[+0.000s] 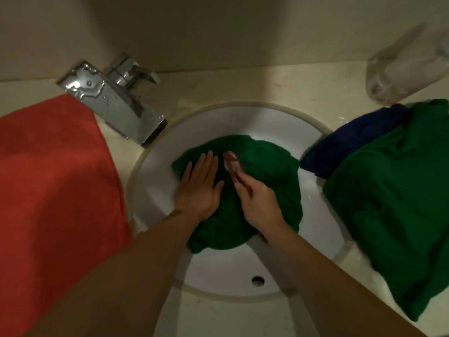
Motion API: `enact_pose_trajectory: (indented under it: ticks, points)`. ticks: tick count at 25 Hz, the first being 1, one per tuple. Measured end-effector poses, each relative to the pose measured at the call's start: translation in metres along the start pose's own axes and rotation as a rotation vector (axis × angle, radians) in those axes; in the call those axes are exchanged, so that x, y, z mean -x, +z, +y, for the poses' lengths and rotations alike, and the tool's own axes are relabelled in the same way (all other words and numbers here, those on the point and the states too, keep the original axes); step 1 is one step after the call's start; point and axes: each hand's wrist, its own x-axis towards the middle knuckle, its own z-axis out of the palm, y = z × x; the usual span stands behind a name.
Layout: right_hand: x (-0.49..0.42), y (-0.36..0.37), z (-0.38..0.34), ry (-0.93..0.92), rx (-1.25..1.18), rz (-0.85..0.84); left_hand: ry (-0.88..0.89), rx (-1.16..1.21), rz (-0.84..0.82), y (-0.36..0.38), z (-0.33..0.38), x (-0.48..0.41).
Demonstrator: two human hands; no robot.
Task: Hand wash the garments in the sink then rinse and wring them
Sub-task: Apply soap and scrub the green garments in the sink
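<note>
The left hand (199,188) is laid flat on the green garment (272,171) in the sink (218,271), and a red brush (232,165) is gripped by the right hand (260,203). The green garment could be torn if it is rubbed too hard.

green garment (274,186) bunched in white sink (218,271) | red garment (53,178) left | blue garment (352,144) right

A crumpled green cloth garment (267,190) lies in the round white ceramic sink (218,268), set into the pale stone countertop (218,88). The left hand (199,188) rests flat on the garment's left part. Just to its right, the right hand (260,203) holds a red-handled plastic brush (232,164) on the garment. The chrome metal faucet (116,103) stands at the sink's back left. An orange-red cloth (56,178) covers the countertop's left edge. At the right edge a second green garment (398,203) lies over a dark blue garment (347,144), which touches the sink's rim. A clear plastic bottle (408,66) sits behind them.
</note>
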Motion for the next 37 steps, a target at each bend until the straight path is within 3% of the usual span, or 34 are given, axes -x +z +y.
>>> enact_pose_trajectory:
  ticks: [2, 5, 7, 9, 11, 14, 16, 18, 20, 22, 24, 26, 29, 31, 35, 37]
  points:
    - [-0.009, -0.006, 0.004, 0.023, 0.239, -0.018, -0.033, -0.03, 0.008, 0.005, -0.008, 0.007]
    - [-0.006, -0.03, 0.007, 0.193, 0.311, 0.075, -0.051, -0.027, -0.006, 0.004, -0.011, 0.012]
    - [-0.002, -0.019, -0.005, 0.088, 0.251, 0.12, -0.065, -0.045, 0.005, 0.005, -0.011, 0.013]
    - [-0.004, 0.009, -0.017, -0.111, 0.235, 0.008, -0.097, -0.07, 0.005, 0.006, -0.013, 0.014]
    - [-0.019, 0.005, -0.011, -0.122, 0.365, -0.141, -0.108, -0.077, 0.009, 0.007, -0.014, 0.015]
    - [-0.031, -0.049, 0.025, 0.096, 0.522, -0.005, -0.048, -0.052, 0.007, 0.008, -0.013, 0.014]
    - [-0.016, -0.052, 0.025, 0.154, 0.464, 0.118, -0.039, -0.048, 0.03, 0.01, -0.014, 0.016]
    - [-0.01, -0.017, -0.002, 0.001, 0.355, 0.043, -0.066, -0.039, 0.076, 0.012, -0.015, 0.015]
    - [-0.011, 0.009, -0.012, -0.104, 0.42, -0.099, -0.071, -0.041, 0.108, 0.015, -0.014, 0.014]
    - [-0.024, -0.017, 0.0, -0.021, 0.512, -0.067, -0.069, -0.028, 0.092, 0.013, -0.015, 0.015]
    - [-0.023, -0.059, 0.023, 0.187, 0.562, 0.059, -0.066, -0.018, 0.088, 0.011, -0.014, 0.017]
    - [-0.01, -0.066, 0.022, 0.265, 0.526, 0.183, -0.063, -0.016, 0.083, 0.009, -0.013, 0.018]
    - [-0.007, -0.003, -0.009, -0.034, 0.414, 0.054, -0.074, -0.042, 0.087, 0.012, -0.014, 0.015]
    - [-0.015, 0.005, -0.009, -0.083, 0.471, -0.057, -0.085, -0.077, 0.103, 0.014, -0.015, 0.013]
    - [-0.018, -0.077, 0.027, 0.309, 0.496, 0.119, -0.069, -0.068, 0.078, 0.015, -0.014, 0.014]
    - [-0.015, -0.059, 0.009, 0.291, 0.479, 0.14, -0.069, -0.075, 0.089, 0.015, -0.014, 0.014]
